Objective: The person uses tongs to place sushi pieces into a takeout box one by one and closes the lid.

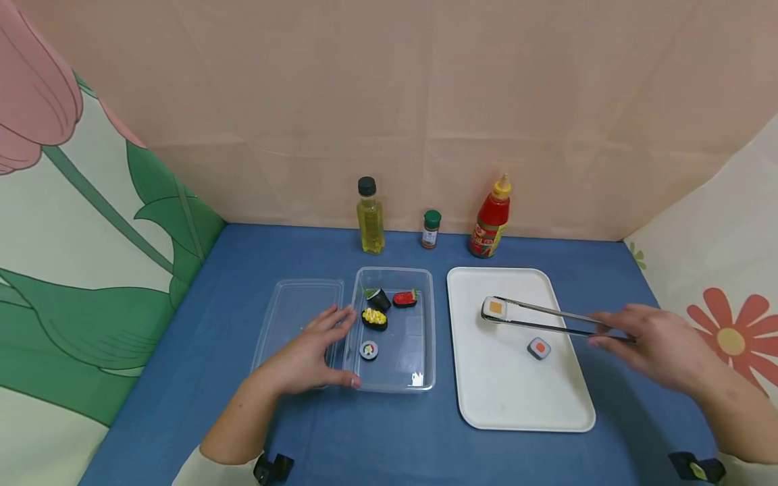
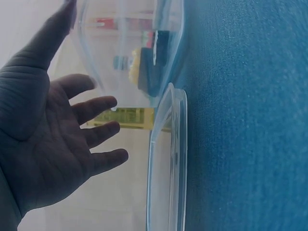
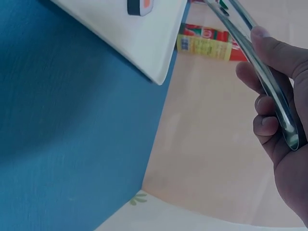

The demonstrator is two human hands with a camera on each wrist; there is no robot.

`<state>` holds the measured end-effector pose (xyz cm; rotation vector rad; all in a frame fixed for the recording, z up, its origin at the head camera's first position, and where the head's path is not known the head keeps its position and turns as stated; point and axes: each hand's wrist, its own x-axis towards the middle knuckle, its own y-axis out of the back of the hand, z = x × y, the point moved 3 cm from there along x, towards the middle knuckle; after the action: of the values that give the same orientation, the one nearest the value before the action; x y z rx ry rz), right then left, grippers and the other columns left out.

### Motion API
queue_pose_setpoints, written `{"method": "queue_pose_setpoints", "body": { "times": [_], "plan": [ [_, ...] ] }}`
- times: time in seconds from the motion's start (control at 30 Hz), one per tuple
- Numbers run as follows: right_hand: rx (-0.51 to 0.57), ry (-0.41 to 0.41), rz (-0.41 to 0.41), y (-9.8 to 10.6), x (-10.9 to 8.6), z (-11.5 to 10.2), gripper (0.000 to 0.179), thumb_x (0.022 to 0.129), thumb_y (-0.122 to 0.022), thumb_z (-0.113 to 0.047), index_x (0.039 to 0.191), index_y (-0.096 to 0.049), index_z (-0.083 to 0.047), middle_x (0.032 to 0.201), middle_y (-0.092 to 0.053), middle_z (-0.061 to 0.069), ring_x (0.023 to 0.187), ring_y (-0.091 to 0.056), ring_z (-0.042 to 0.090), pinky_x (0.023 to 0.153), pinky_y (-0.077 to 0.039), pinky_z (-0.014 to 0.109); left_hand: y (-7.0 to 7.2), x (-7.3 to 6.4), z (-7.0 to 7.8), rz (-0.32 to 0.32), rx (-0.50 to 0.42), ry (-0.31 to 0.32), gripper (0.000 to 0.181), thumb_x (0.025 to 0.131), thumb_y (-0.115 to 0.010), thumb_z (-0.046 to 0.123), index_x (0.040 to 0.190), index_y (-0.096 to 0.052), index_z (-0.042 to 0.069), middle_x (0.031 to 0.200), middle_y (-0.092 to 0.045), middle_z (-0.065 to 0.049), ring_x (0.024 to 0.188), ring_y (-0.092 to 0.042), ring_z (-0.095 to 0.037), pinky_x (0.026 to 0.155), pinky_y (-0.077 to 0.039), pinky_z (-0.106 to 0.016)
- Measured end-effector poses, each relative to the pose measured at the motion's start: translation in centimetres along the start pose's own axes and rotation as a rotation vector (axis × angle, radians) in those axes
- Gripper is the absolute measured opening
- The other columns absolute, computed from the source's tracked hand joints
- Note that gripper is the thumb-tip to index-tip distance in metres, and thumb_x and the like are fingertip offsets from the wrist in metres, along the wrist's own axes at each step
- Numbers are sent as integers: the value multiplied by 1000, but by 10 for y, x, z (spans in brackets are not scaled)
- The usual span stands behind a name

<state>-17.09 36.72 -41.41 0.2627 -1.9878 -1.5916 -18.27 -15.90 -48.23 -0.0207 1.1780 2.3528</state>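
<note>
My right hand (image 1: 653, 345) holds metal tongs (image 1: 550, 311) over the white tray (image 1: 504, 405). Between the tong tips is a toy sushi roll (image 1: 496, 308) with an orange-yellow centre. A second roll (image 1: 539, 348), its centre orange-red, lies on the tray. At the left side of a clear plastic box (image 1: 433, 337) is my left hand (image 1: 310, 358), fingers spread and thumb near the front corner; whether it touches the box I cannot tell. Inside the box are a dark cone-shaped piece (image 1: 378, 300), a red-topped piece (image 1: 404, 298), a yellow-topped piece (image 1: 374, 319) and a small round roll (image 1: 368, 349).
A clear lid (image 1: 276, 314) lies left of the box, partly behind my left hand. Along the back stand an oil bottle (image 1: 370, 223), a green-capped spice jar (image 1: 430, 229) and a red sauce bottle (image 1: 489, 223). Blue cloth (image 1: 389, 432) covers the table, with walls at the back and sides.
</note>
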Motion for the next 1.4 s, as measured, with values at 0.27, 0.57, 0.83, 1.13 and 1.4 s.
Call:
{"method": "queue_pose_setpoints", "body": {
  "times": [0.27,0.57,0.83,1.13,1.4],
  "plan": [
    [36,56,7,0,13,-9,44,67,-95,-18,109,-82,-15,78,-57,-21,62,-39,-6,49,-37,19,0,-1,1,2,-2,-1,115,72,-92,54,164,-33,16,173,-19,0,160,-6,-34,114,-29,-70],
    [55,73,-22,-1,29,-19,45,69,-96,-20,112,-82,-14,76,-57,-20,62,-38,-5,49,-36,18,0,0,1,5,-3,-1,115,72,-92,54,164,-33,16,173,-20,0,160,-6,-34,115,-28,-70],
    [82,119,-3,5,43,-28,49,69,-96,-19,115,-82,-15,75,-54,-21,63,-39,-5,49,-36,18,0,-1,0,7,-3,-11,115,72,-92,54,164,-33,16,173,-20,0,160,-6,-34,114,-28,-70],
    [107,148,-2,10,55,-37,45,73,-95,-21,115,-81,-12,79,-61,-18,64,-44,-5,51,-39,18,0,-1,0,11,0,-13,115,72,-92,54,164,-33,15,173,-20,0,160,-6,-34,115,-28,-70],
    [127,184,-8,9,68,-46,40,78,-92,-27,113,-81,-12,77,-59,-18,64,-44,-4,51,-39,18,0,-1,0,13,-6,-12,115,73,-92,53,164,-33,16,173,-20,0,160,-6,-34,115,-28,-70]
  ]
}}
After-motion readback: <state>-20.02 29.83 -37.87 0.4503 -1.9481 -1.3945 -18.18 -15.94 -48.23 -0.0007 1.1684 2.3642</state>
